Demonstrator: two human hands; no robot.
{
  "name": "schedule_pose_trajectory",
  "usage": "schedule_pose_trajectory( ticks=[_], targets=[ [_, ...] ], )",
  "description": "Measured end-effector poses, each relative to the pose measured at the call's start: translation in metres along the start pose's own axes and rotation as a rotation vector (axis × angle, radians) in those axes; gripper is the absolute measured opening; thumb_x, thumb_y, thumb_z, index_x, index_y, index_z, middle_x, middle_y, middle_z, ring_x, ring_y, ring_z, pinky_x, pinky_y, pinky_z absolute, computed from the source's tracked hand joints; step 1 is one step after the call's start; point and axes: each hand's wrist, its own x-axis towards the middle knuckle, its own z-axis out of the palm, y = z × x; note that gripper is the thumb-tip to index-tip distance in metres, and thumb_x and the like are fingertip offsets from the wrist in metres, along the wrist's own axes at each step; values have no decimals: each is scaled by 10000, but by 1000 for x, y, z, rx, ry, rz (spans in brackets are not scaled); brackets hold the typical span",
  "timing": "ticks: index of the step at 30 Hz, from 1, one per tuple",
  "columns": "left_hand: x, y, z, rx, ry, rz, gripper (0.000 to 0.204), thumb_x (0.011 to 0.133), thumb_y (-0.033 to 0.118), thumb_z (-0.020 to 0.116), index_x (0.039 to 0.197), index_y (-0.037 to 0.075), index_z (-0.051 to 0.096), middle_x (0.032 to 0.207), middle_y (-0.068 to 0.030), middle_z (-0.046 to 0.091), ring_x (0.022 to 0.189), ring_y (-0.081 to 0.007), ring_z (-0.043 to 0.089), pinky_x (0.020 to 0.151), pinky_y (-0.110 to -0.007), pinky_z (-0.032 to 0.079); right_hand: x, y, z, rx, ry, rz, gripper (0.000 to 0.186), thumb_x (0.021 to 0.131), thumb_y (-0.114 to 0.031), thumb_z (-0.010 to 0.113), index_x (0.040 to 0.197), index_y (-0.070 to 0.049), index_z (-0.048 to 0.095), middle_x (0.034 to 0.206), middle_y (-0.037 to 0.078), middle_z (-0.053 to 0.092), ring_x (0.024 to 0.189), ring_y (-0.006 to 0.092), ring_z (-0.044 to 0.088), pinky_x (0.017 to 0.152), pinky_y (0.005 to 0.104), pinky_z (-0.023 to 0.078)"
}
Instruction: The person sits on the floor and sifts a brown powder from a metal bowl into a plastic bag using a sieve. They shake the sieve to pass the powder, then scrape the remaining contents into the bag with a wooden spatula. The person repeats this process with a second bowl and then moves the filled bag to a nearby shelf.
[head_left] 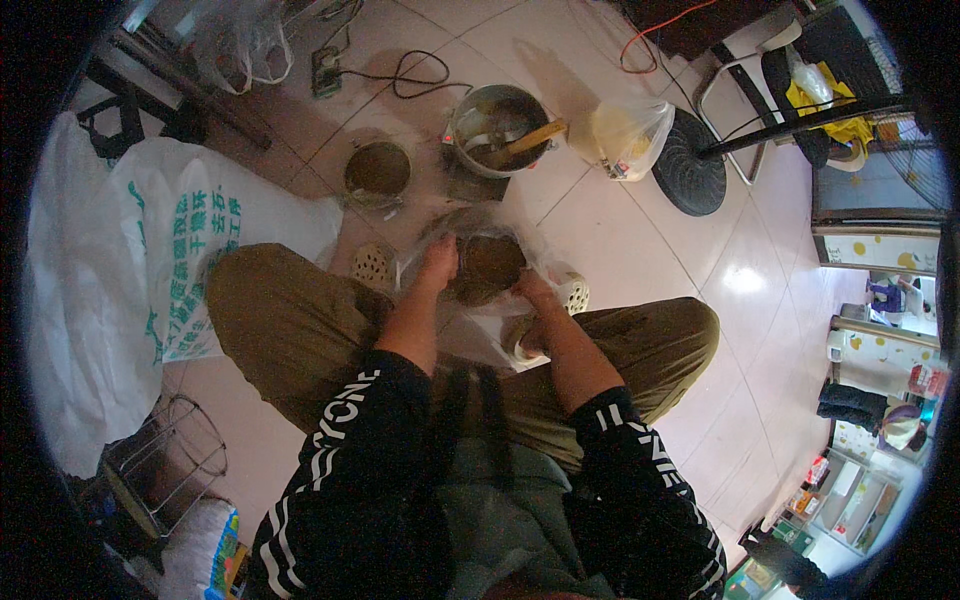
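Observation:
Between my knees, a clear plastic bag (420,256) is spread around a round, dark brown mass (494,264); whether a bowl or loose contents lies inside, I cannot tell. My left hand (441,262) is closed on the bag's left side. On its right side my right hand (534,284) grips the bag too, its fingertips partly hidden. Beyond them stands a metal pot (459,150) with a wooden-handled tool (535,138) leaning in it. A round container (378,171) with brown contents sits to the pot's left.
A white knotted plastic bag (630,138) and a black round stand base (690,165) stand at the far right. A power strip (326,72) with a dark cord lies at the back. Large white printed sacks (240,205) fill the left, near a wire rack (170,465).

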Motion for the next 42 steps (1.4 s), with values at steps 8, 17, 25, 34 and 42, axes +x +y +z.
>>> schedule_pose_trajectory(
  ticks=[8, 17, 25, 34, 42],
  targets=[
    [-15, 21, -1, 199, 143, 35, 414, 983, 477, 464, 730, 148, 465, 526, 4, 356, 399, -150, 324, 377, -339, 246, 6, -12, -3, -9, 2, -36, 587, 797, -436, 722, 1230, -58, 600, 1167, 163, 615, 1091, 338, 569, 967, 432, 430],
    [-31, 30, 5, 45, -26, 14, 472, 990, 476, 463, 666, 134, 426, 515, 9, 349, 401, -139, 322, 373, -327, 235, 4, -8, -1, -5, -3, -30, 584, 796, -436, 723, 1224, -55, 605, 1160, 163, 622, 1086, 337, 575, 964, 432, 434],
    [-25, 23, 2, 18, -72, 16, 504, 1000, 459, 452, 635, 114, 425, 491, -7, 309, 400, -160, 306, 372, -328, 242, 2, -1, 0, -7, -1, -16, 582, 795, -435, 724, 1219, -53, 609, 1153, 164, 628, 1081, 336, 580, 962, 433, 436],
    [6, 3, -8, 14, 0, -108, 430, 987, 470, 465, 718, 135, 479, 546, -15, 391, 415, -158, 340, 402, -361, 291, 6, -11, -1, -6, 0, -34, 580, 794, -435, 725, 1213, -49, 615, 1145, 164, 634, 1076, 334, 586, 959, 433, 440],
    [6, -5, 3, 20, -53, -78, 402, 996, 453, 468, 750, 136, 475, 554, 0, 326, 433, -147, 307, 411, -364, 249, -3, -3, 4, -10, -10, -4, 578, 793, -435, 726, 1208, -47, 619, 1138, 165, 640, 1072, 333, 592, 957, 433, 442]
  ],
)
